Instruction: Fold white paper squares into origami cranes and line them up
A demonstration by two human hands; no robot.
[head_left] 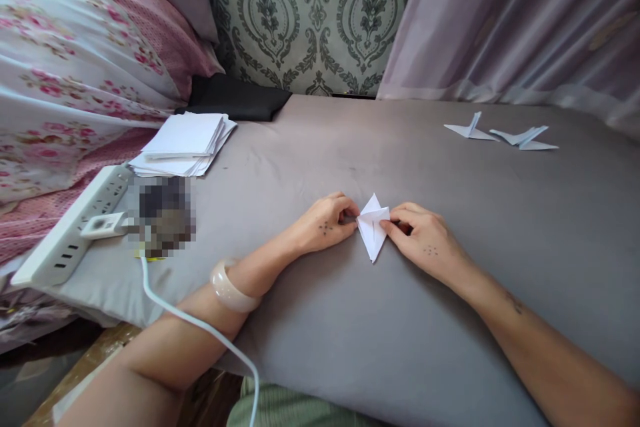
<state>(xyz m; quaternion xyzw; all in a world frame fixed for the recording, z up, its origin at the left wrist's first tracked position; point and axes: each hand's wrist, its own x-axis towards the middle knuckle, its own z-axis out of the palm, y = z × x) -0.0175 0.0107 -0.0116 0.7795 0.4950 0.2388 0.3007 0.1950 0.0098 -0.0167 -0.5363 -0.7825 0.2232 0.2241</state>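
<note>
A folded piece of white paper (373,230), kite-shaped with a flap lying across its upper part, is between my two hands over the grey cloth surface (320,320). My left hand (330,220) pinches its left corner between thumb and fingers. On the other side, my right hand (417,233) grips the right edge, its thumb on the front of the paper and the fingers partly hidden behind. A pale bangle (234,287) circles my left forearm.
Folded white paper figures (473,128) lie at the back right. Stacked white sheets (183,140) sit at the back left, near a black item (235,99). A power strip (75,227) with a plugged-in white charger (105,225) lies left; its white cable (200,323) crosses my left arm.
</note>
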